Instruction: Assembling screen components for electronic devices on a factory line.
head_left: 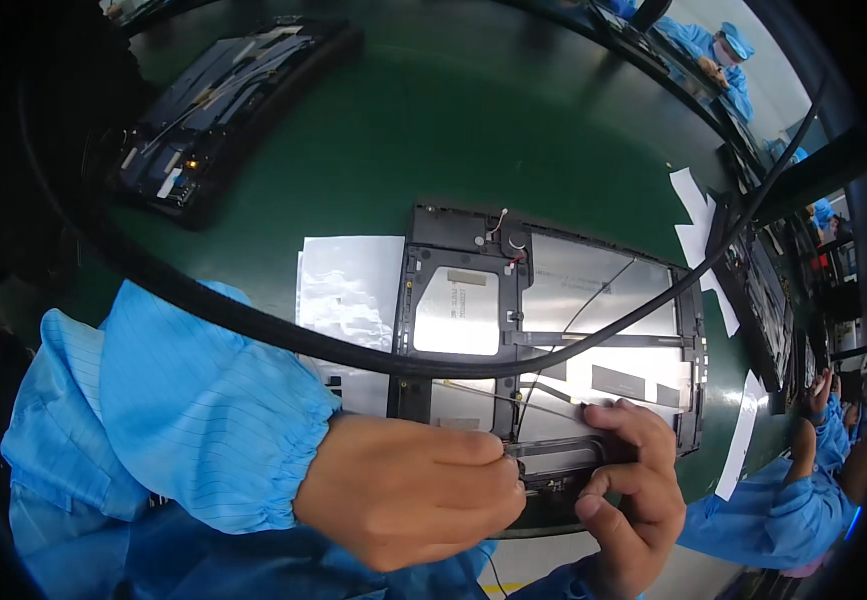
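The person wears a light blue smock of thin fabric with fine vertical pinstripes. The left sleeve (194,410) is loose and baggy, with broad folds, and it gathers into a puckered elastic cuff (309,460) at the wrist. A darker blue part of the garment (224,565) shows below it. A strip of the same blue sleeve (564,582) shows at the right wrist. The left hand (409,490) and right hand (634,490) are bare, with no gloves, rings or watch.

From my feed the left hand (409,490) covers the open device's (554,330) near edge, so I can't tell what its fingertips pinch. Right hand (634,490) hides that corner too.
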The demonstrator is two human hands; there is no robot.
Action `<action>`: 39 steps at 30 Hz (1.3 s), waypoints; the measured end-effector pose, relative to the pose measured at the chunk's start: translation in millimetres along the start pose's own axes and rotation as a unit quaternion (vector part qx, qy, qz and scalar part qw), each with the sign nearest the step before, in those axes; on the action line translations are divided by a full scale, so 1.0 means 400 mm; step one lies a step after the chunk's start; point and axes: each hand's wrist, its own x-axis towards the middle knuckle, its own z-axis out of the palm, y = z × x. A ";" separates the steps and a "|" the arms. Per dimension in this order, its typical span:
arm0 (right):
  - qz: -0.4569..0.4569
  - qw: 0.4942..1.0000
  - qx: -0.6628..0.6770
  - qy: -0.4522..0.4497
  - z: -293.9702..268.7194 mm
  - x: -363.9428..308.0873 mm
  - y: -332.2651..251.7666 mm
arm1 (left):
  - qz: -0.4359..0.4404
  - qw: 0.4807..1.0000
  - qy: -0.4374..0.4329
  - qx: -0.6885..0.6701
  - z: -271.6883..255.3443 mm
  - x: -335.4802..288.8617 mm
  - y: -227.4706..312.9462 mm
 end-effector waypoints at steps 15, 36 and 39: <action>0.080 0.997 -0.008 -0.001 0.020 -0.006 0.005 | -0.007 0.999 -0.035 0.022 0.003 0.014 0.011; -0.034 0.993 -0.109 0.004 0.003 -0.032 0.056 | -0.022 0.994 -0.079 0.074 0.026 0.028 0.001; -0.086 0.982 -0.170 -0.004 0.015 -0.028 0.033 | -0.009 0.992 -0.099 0.076 0.008 0.028 -0.003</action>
